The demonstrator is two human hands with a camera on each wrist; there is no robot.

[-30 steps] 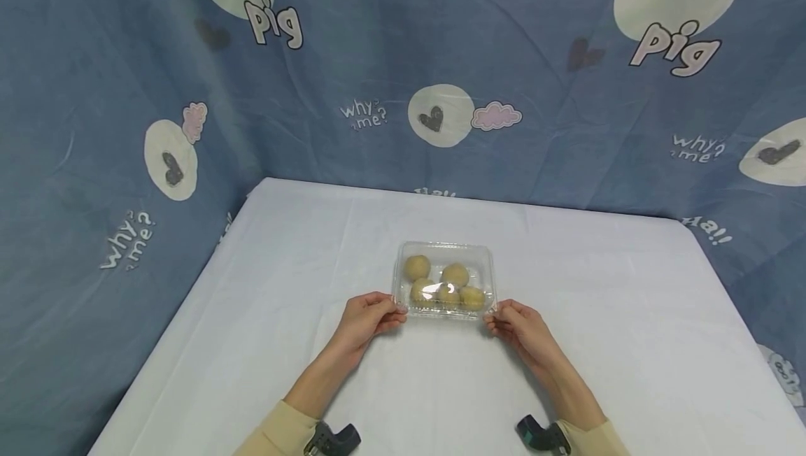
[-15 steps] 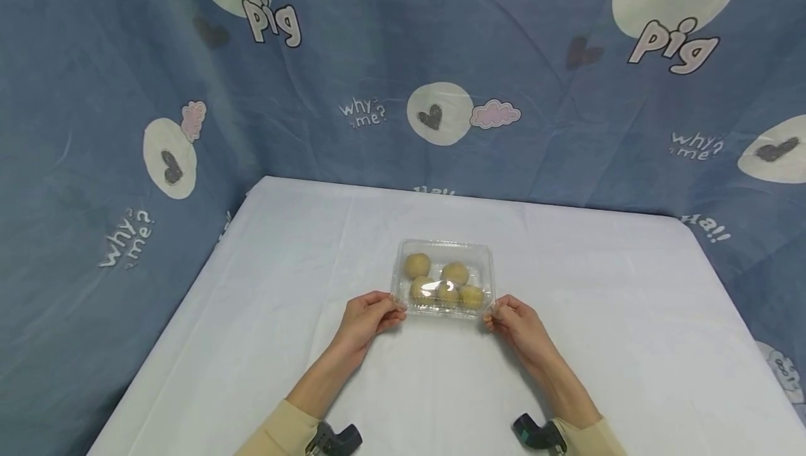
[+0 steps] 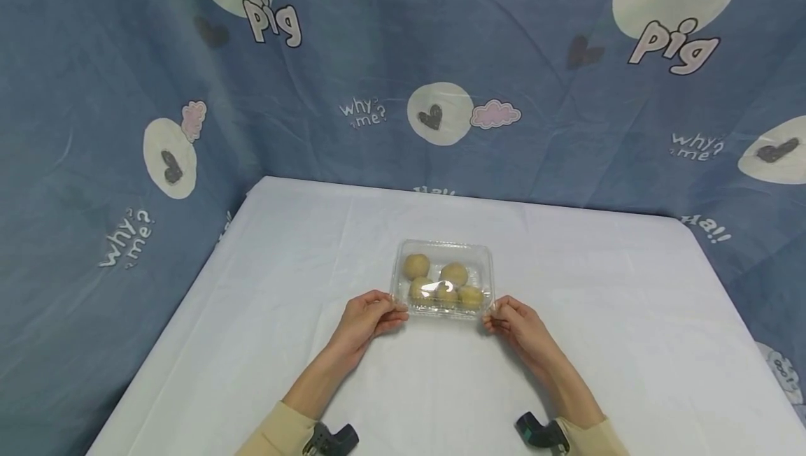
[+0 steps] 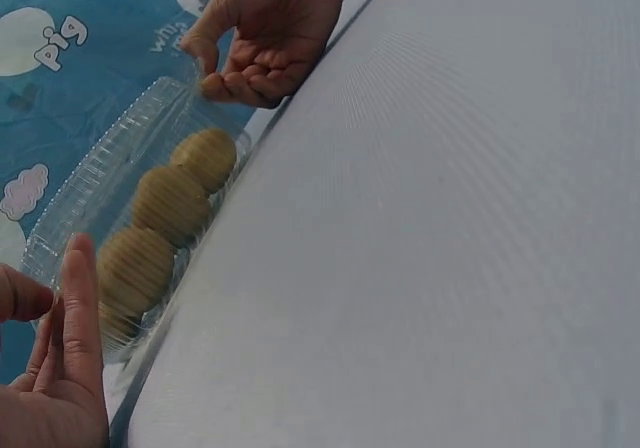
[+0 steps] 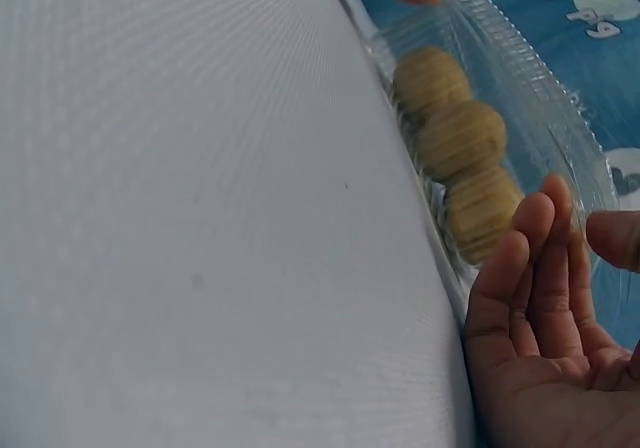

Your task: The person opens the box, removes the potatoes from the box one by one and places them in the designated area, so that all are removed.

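Note:
A clear plastic clamshell box [image 3: 481,264] with a ridged rim lies on the white-covered table, its lid down. Several round, yellow-brown balls [image 3: 417,266] show through the plastic, most along the near side. At the box's near left corner my left hand [image 3: 365,319] pinches the rim between thumb and fingers. My right hand [image 3: 521,326] pinches the near right corner in the same way. In the right wrist view, the right hand [image 5: 550,338] has its fingers under the rim and its thumb above. What kind of food the balls are is not plain.
White cloth covers the table [image 3: 630,316]. A blue printed curtain [image 3: 352,36] hangs behind the table and along its left side. Black wrist cameras [image 3: 334,440] sit at both sleeve cuffs.

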